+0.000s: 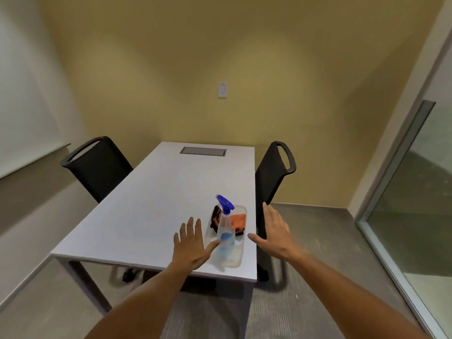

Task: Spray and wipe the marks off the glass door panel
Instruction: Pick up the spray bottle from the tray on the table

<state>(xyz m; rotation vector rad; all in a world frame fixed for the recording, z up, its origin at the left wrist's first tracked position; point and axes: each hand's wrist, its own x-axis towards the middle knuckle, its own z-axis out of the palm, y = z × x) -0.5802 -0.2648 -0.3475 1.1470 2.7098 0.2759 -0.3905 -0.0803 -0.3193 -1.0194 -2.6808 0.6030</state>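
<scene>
I stand in a small office meeting room. A white table (pixel 156 199) with a cable hatch (pixel 203 151) sits between two black chairs (pixel 97 165), against a yellow wall with a light switch (pixel 222 89). A whiteboard (pixel 27 113) hangs left; a glass door panel (pixel 415 204) stands right.

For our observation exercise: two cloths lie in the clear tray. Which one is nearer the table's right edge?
The orange cloth. It lies right of the spray bottle, while the dark cloth lies left of it.
</scene>
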